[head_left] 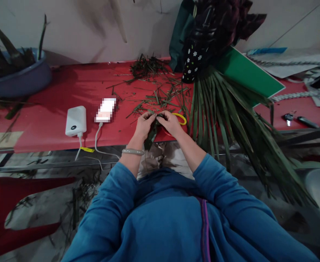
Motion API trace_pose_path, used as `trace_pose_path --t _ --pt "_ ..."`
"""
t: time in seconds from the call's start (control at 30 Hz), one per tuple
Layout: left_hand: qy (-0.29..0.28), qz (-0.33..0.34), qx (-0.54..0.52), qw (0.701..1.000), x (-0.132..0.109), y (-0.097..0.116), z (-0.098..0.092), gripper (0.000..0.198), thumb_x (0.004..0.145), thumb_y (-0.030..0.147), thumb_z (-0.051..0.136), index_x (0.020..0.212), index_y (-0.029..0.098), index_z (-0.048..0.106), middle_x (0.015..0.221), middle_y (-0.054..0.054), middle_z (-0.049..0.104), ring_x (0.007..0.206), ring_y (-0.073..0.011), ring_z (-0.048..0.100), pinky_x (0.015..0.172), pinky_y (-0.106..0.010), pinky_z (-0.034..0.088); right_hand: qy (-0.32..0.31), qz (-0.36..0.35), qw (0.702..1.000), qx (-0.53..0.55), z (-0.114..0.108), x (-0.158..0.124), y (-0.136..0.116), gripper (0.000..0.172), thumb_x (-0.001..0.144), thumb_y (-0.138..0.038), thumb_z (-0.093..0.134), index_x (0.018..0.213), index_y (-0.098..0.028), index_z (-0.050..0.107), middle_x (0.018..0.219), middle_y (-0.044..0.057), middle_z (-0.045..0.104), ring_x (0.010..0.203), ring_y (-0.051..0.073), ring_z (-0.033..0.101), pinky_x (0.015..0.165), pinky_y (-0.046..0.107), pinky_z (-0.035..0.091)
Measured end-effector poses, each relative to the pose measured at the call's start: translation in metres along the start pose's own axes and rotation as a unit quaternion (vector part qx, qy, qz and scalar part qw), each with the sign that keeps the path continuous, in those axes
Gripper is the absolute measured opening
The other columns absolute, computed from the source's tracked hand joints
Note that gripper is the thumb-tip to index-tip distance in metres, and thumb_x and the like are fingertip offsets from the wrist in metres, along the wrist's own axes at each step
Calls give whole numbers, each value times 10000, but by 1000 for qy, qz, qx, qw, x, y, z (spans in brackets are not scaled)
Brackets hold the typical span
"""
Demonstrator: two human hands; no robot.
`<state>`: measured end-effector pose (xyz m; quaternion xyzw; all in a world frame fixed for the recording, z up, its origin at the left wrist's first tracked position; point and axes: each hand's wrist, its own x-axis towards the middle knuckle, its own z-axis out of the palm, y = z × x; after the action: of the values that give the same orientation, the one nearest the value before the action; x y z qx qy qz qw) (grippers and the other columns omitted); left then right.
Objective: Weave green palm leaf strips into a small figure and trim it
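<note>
Close to the table's front edge, my left hand (pixel 144 125) and my right hand (pixel 171 123) meet, both closed on a dark green piece of palm leaf (pixel 150 138). Its lower part hangs between the wrists; the part in the fingertips is mostly hidden. A pair of scissors with a yellow handle loop (pixel 182 118) lies beside and partly under my right hand. Cut green leaf strips (pixel 160 98) are scattered on the red tabletop (pixel 108 136) just beyond my fingers. A large fan of palm leaves (pixel 217 105) lies to the right, its tips hanging over the edge.
At left are a white power bank (pixel 76 120), a lit phone (pixel 106 110) with a cable, and a purple basin (pixel 20 78). A black flowered bottle (pixel 194 54) and a green board (pixel 250 74) stand behind. Keys (pixel 288 117) lie right. A red stool (pixel 20 196) is lower left.
</note>
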<state>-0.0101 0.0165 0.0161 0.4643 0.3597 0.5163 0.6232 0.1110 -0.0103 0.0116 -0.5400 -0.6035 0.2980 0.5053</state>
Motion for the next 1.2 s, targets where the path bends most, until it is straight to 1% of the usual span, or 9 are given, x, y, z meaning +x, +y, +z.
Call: trace_pose_path --t 0.17,0.27,0.4,0.57,0.8,0.9,0.97,1.1,1.2 --pt "-12 0 8 1000 -1 0 0 207 600 257 676 552 142 511 488 53 459 465 -36 402 465 -178 314 -5 10 999 31 0 0 -1 218 683 -348 540 795 -162 536 696 -22 549 648 106 490 603 232 400" --pt "-6 -13 16 1000 -1 1 1 220 599 255 676 539 142 498 471 55 443 449 -36 385 448 -182 294 -9 20 999 32 -1 0 -4 190 674 -339 536 752 -167 516 648 -37 503 609 96 453 572 223 380" --pt "-6 -11 30 999 -1 0 0 227 596 267 673 538 142 493 458 59 436 442 -39 378 440 -184 283 -10 28 999 26 -1 -1 -7 158 666 -320 528 701 -172 486 604 -49 450 572 86 411 541 216 350" --pt "-8 -5 33 999 -1 -1 0 229 600 267 669 537 139 490 460 59 440 440 -36 381 443 -181 289 -10 29 999 33 -1 0 -6 146 661 -310 520 675 -176 465 587 -54 421 555 83 388 531 219 333" --pt "0 -8 35 999 -1 -2 1 219 608 263 667 538 139 501 456 57 444 434 -37 391 441 -181 302 -4 31 999 11 -1 0 -4 129 655 -300 507 647 -184 452 575 -55 416 555 84 380 526 217 324" --pt "0 -5 20 1000 0 -3 0 199 607 259 669 559 136 521 477 48 474 453 -45 425 468 -185 338 0 27 1000 15 0 0 -4 131 658 -302 516 650 -180 466 577 -55 429 551 81 393 523 213 338" --pt "-6 -3 1 1000 0 -3 -1 184 604 260 673 589 137 538 509 40 510 482 -53 462 507 -192 375 -4 27 999 34 0 0 -4 149 661 -315 534 692 -174 498 603 -50 470 568 84 427 541 215 366" --pt "3 -3 -61 998 -2 0 -1 192 602 287 678 677 153 563 590 31 576 536 -59 511 567 -197 418 -11 21 995 97 0 1 -1 244 708 -385 511 820 -172 550 714 -24 572 684 110 518 661 248 430" --pt "16 -11 -88 996 -3 2 -1 212 592 294 686 704 157 570 599 36 583 540 -54 520 571 -191 424 3 13 996 88 -1 2 1 230 728 -376 489 808 -174 567 734 -19 597 710 117 538 704 263 436"
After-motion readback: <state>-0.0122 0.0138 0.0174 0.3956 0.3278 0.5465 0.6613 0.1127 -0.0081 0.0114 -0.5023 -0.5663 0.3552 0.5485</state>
